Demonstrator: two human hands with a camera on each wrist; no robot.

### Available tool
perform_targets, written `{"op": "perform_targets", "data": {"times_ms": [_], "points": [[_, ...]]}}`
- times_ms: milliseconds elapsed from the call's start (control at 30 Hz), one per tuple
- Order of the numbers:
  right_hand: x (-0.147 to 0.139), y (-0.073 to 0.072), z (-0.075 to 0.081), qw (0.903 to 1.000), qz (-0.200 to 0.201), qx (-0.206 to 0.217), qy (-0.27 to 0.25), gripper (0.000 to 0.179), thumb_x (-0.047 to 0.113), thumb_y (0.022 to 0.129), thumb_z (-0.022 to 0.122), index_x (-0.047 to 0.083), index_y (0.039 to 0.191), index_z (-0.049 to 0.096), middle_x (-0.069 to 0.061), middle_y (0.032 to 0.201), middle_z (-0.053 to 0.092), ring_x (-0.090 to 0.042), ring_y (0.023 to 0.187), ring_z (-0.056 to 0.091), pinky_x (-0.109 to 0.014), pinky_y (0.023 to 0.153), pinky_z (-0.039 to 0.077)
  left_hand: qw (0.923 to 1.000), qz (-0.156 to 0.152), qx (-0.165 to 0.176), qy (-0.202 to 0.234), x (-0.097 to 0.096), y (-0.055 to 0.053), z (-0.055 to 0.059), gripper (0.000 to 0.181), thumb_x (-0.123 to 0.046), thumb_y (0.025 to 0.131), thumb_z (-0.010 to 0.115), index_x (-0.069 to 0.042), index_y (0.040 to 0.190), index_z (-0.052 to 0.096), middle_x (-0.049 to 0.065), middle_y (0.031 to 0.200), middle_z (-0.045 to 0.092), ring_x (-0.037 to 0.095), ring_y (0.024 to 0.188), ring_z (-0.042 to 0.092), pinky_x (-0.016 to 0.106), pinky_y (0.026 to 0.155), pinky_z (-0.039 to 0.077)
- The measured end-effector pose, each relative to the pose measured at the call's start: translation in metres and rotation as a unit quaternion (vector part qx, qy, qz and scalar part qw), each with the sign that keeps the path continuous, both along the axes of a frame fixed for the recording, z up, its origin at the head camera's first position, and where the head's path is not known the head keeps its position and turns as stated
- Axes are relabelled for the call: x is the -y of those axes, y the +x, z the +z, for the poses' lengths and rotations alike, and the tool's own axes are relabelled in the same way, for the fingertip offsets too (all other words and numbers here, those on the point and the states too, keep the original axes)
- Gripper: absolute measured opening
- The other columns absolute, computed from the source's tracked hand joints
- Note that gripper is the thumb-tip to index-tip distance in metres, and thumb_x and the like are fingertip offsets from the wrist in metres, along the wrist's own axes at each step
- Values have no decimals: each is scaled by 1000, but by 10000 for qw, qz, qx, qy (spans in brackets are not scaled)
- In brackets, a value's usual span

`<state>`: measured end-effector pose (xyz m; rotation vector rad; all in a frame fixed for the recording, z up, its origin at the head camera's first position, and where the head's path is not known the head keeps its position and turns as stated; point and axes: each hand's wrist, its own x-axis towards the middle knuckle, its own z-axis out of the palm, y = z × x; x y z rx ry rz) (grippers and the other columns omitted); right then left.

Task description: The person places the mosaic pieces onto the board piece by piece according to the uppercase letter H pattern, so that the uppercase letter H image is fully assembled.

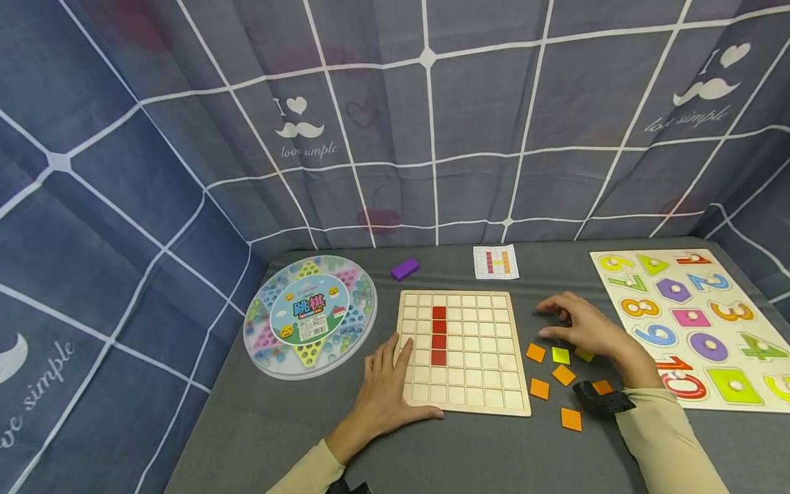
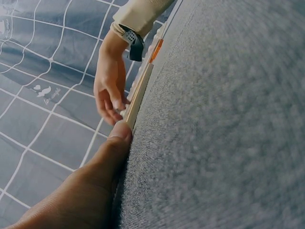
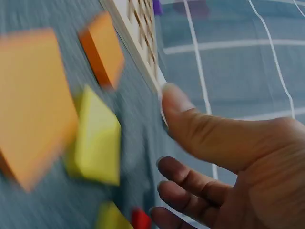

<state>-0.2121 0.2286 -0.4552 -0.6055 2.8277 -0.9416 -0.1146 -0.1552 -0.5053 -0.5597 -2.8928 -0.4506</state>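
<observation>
A square wooden grid board [image 1: 481,377] lies on the grey table, with a column of several red tiles [image 1: 439,342] set in it. My left hand [image 1: 385,391] rests at its lower left corner, fingers spread over the left edge and thumb along the near edge. In the left wrist view the thumb [image 2: 112,148] touches the board's side. My right hand [image 1: 583,326] hovers right of the board with loosely bent fingers and nothing between them. Close to it lie orange tiles [image 1: 564,374] and yellow tiles [image 1: 560,355]. The right wrist view shows a red piece [image 3: 140,219] near the fingertips.
Behind the board are a purple block [image 1: 404,269] and a small pattern card [image 1: 496,263]. A round Chinese checkers box [image 1: 370,302] stands at the left. On the right lies a number and shape puzzle board [image 1: 685,343]. A checked curtain [image 1: 469,137] hangs along the back.
</observation>
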Motion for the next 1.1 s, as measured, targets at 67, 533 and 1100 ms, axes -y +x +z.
{"op": "perform_targets", "data": {"times_ms": [67, 533, 1100], "points": [[-10, 2, 5, 9999, -31, 112, -33, 43, 24, 85, 77, 5, 121, 65, -13, 111, 57, -21, 90, 47, -30, 73, 39, 10000, -1, -29, -25, 0, 0, -1, 131, -86, 55, 68, -10, 154, 30, 19, 156, 28, 33, 133, 38, 46, 96, 31], [-38, 7, 18, 9980, 8, 358, 527, 40, 10, 78, 80, -4, 112, 63, -18, 100, 53, -20, 82, 46, -25, 64, 39, 9999, -29, -144, -52, 1, -1, -2, 131, -86, 55, 68, -10, 153, 31, 19, 155, 29, 33, 133, 38, 46, 96, 31], [-17, 6, 10, 9978, 426, 260, 440, 32, 2, 77, 77, 0, 107, 67, -2, 88, 56, -8, 77, 47, -24, 66, 41, 10000, -45, -77, 37, 1, -1, -2, 129, -85, 55, 70, -10, 153, 32, 20, 155, 29, 34, 134, 37, 47, 97, 30]]}}
